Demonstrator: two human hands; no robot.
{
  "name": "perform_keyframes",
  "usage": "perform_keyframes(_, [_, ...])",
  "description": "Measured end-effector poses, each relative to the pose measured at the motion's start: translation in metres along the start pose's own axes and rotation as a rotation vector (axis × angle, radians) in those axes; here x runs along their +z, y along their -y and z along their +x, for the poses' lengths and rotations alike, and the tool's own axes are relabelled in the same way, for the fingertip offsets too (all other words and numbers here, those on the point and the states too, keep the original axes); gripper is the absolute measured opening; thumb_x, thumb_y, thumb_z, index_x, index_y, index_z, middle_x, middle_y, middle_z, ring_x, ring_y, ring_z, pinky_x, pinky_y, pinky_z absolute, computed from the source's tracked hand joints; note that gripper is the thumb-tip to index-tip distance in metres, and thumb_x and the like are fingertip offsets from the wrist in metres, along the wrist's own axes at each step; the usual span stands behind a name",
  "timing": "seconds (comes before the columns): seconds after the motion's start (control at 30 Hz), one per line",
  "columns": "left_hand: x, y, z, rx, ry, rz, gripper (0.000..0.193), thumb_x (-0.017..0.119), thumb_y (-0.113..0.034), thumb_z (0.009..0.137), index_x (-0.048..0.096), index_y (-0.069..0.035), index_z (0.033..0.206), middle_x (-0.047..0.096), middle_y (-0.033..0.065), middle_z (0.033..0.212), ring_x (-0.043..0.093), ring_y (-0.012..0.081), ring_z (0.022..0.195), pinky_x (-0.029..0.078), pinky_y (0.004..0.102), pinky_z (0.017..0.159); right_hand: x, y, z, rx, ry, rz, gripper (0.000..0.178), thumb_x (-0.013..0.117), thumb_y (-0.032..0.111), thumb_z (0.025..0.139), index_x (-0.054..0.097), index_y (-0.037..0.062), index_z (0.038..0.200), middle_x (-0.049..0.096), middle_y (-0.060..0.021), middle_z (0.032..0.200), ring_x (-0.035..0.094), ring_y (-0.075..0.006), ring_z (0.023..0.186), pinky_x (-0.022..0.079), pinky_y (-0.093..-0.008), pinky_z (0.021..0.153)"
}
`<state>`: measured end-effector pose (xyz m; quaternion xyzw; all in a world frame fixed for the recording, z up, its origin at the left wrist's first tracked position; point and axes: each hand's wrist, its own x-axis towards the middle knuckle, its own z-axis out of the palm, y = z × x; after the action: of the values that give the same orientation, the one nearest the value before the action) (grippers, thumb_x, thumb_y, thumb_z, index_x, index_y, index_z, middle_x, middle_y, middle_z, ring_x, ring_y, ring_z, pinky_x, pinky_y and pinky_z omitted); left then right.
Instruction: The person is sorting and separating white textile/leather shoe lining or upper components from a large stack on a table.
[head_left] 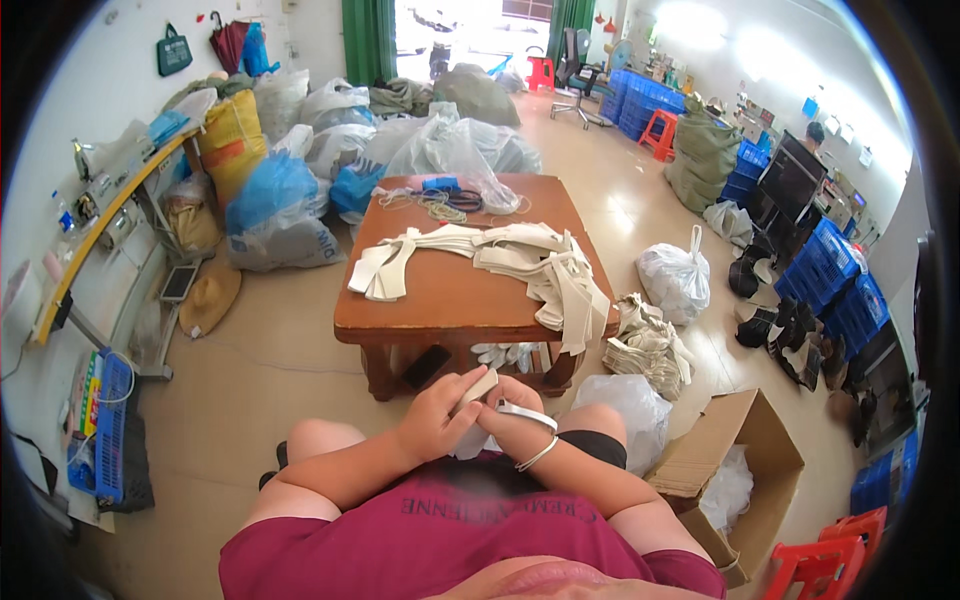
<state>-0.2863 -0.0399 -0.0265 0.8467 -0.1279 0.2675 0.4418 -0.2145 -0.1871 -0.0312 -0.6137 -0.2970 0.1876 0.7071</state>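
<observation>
Both hands meet in front of my body, just short of the wooden table (450,308). My left hand (437,412) is closed round a cream flat piece (475,391), with its end sticking up between the hands. My right hand (513,420) presses its fingers on the same piece from the other side. A white strip (530,414) crosses the back of the right hand; whether it is held or worn I cannot tell. Overlapping curved cream pieces (520,250) lie over the tabletop, some hanging off the right edge. Something pale below the hands is partly hidden.
Cords (445,205) lie at the table's far end. Bulging bags (285,220) crowd the far left. Right of the table are a heap of cream pieces (648,350), a tied white bag (675,275) and an open cardboard box (770,470). Red stools (825,560) stand at lower right.
</observation>
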Motion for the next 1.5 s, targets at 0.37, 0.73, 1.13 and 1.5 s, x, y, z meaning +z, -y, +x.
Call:
perform_keyframes(0.37, [-0.003, 0.029, -0.011, -0.504, -0.11, -0.731, 0.032, 0.046, -0.012, 0.093, 0.055, 0.001, 0.121, 0.062, 0.0077, 0.107, 0.057, 0.015, 0.099, 0.046, 0.0305, 0.088, -0.005, 0.009, 0.008, -0.106, -0.165, -0.093, 0.017, 0.062, -0.001, 0.076, 0.047, 0.0045, 0.07, 0.062, -0.006, 0.083, 0.055, -0.0134, 0.074, 0.046, -0.0273, 0.068])
perform_keyframes(0.73, [-0.004, 0.007, 0.003, -0.6, -0.111, -0.393, 0.03, 0.055, -0.006, 0.087, 0.057, 0.001, 0.117, 0.064, 0.0083, 0.103, 0.059, 0.0139, 0.096, 0.048, 0.0307, 0.085, 0.001, 0.007, 0.008, -0.44, -0.052, -0.286, 0.025, 0.074, 0.004, 0.075, 0.049, 0.0057, 0.07, 0.066, -0.0105, 0.087, 0.062, -0.0177, 0.077, 0.05, -0.0308, 0.068])
perform_keyframes(1.13, [-0.076, 0.05, 0.018, -0.564, -0.636, -0.893, 0.032, 0.048, -0.011, 0.094, 0.053, -0.005, 0.125, 0.054, 0.0022, 0.078, 0.054, 0.0112, 0.061, 0.052, 0.0316, 0.065, -0.074, 0.03, 0.029, -0.08, -0.686, -0.086, 0.023, 0.073, 0.012, 0.077, 0.051, 0.0087, 0.069, 0.049, 0.0019, 0.071, 0.046, -0.0095, 0.067, 0.038, -0.026, 0.061])
perform_keyframes(1.5, [-0.241, 0.035, -0.018, -0.273, -1.432, -0.358, 0.036, 0.044, -0.015, 0.095, 0.051, -0.005, 0.129, 0.043, -0.0017, 0.072, 0.037, 0.0089, 0.057, 0.039, 0.0281, 0.058, -0.14, 0.056, 0.016, -0.302, -0.905, 0.075, 0.025, 0.07, 0.0, 0.078, 0.048, 0.0102, 0.071, 0.05, 0.0032, 0.074, 0.046, -0.0085, 0.072, 0.039, -0.0238, 0.066])
